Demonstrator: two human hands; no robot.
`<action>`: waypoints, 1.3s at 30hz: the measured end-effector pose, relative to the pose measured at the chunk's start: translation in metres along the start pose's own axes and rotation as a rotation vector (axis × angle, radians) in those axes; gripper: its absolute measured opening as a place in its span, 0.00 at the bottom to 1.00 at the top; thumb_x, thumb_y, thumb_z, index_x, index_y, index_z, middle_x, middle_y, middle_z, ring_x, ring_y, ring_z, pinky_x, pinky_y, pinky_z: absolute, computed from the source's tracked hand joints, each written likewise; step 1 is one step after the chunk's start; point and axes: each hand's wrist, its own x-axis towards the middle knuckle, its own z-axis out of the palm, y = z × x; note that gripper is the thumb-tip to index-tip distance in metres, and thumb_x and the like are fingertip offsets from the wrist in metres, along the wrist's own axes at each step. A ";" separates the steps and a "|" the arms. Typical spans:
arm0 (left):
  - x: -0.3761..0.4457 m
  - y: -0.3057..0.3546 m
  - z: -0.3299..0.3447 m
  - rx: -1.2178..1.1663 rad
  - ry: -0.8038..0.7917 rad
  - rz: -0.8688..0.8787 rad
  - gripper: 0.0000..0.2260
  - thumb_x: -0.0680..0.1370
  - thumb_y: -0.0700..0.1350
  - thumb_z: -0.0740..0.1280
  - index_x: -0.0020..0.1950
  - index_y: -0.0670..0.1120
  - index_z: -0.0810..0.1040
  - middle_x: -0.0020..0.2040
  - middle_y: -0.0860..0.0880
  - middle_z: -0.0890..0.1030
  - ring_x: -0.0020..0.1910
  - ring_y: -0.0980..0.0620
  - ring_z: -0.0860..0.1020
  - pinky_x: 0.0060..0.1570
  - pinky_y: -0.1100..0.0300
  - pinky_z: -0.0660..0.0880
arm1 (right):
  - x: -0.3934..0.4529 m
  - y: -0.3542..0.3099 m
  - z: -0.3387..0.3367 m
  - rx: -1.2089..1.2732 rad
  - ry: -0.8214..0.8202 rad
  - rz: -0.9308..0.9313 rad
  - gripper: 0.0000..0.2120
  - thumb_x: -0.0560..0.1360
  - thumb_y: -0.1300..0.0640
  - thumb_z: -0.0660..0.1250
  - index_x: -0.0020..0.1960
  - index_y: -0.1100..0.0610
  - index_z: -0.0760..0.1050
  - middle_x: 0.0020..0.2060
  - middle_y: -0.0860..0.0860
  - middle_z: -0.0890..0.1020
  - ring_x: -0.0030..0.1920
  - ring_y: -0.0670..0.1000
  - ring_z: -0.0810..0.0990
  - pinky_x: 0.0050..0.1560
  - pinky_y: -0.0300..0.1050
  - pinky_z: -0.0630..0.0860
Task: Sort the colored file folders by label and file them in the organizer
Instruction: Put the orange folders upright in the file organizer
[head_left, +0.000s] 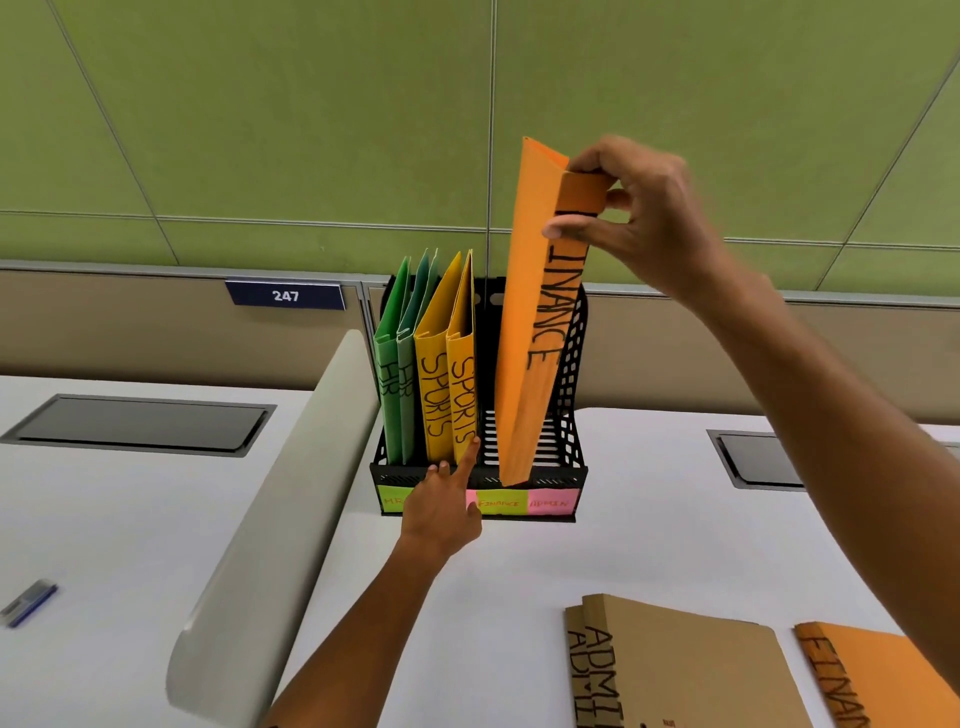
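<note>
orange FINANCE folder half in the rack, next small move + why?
Probably lower it straight down. The right hand pinches the top of the orange FINANCE folder, whose bottom corner already sits at the front lip of the organizer, above the FINANCE sticky label. That slot looks free, and a left hand finger touches the neighbouring yellow SPORTS folder, holding it aside.

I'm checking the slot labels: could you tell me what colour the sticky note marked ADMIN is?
Pink sticky note on the black mesh organizer, head view.

orange FINANCE folder (530, 332): tilted, lower end in black organizer (569, 415) | green HR, yellow SPORTS folders upright inside
</note>
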 end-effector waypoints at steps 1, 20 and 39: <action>0.001 0.000 0.000 0.003 0.006 0.000 0.41 0.76 0.49 0.63 0.79 0.57 0.37 0.66 0.43 0.72 0.62 0.42 0.74 0.54 0.50 0.79 | 0.004 0.003 0.006 -0.006 -0.011 0.000 0.23 0.72 0.46 0.73 0.53 0.65 0.75 0.45 0.58 0.81 0.44 0.57 0.81 0.44 0.53 0.81; 0.002 -0.005 0.004 -0.019 0.023 0.020 0.40 0.75 0.52 0.64 0.79 0.55 0.42 0.67 0.45 0.72 0.65 0.44 0.73 0.55 0.52 0.79 | -0.013 0.038 0.115 -0.114 -0.105 -0.008 0.19 0.73 0.51 0.72 0.55 0.64 0.74 0.48 0.59 0.79 0.47 0.49 0.71 0.45 0.39 0.67; -0.002 -0.012 0.004 0.049 -0.100 0.061 0.38 0.77 0.55 0.63 0.80 0.51 0.45 0.78 0.41 0.59 0.77 0.40 0.57 0.74 0.47 0.62 | -0.101 0.017 0.163 -0.160 -0.245 0.207 0.32 0.73 0.43 0.69 0.70 0.60 0.68 0.63 0.56 0.73 0.57 0.53 0.76 0.52 0.48 0.81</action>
